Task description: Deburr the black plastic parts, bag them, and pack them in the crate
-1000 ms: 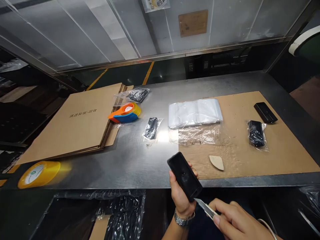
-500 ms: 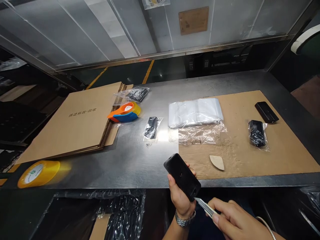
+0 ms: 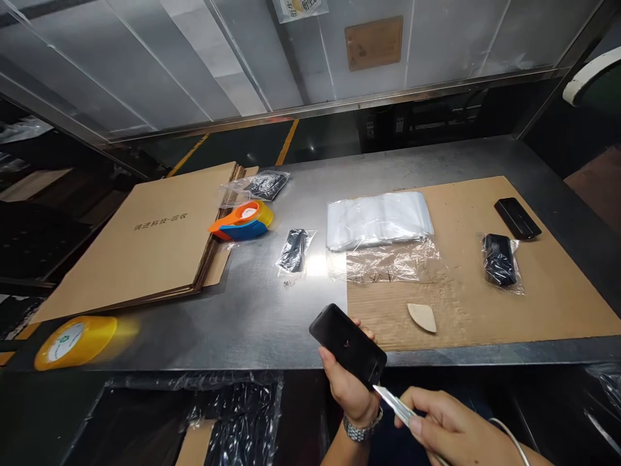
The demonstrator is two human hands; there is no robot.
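A black rectangular case lies tilted in my left hand, whose fingers wrap round its sides at the front edge of the table. My right hand grips a utility knife, and the blade tip touches or nearly touches the lower corner of the case. Past them, a beige wedge-shaped piece rests on the cardboard sheet. A bagged black item and an unwrapped black piece are at the right of that sheet.
Clear plastic bags lie mid-table. Left of them are a bagged black item, an orange and blue tape dispenser, another bagged item and stacked cardboard. A yellow tape roll sits at the front left edge.
The black case and my left hand have shifted slightly left, and the case is tilted a bit more. The knife in my right hand has moved slightly left with it.
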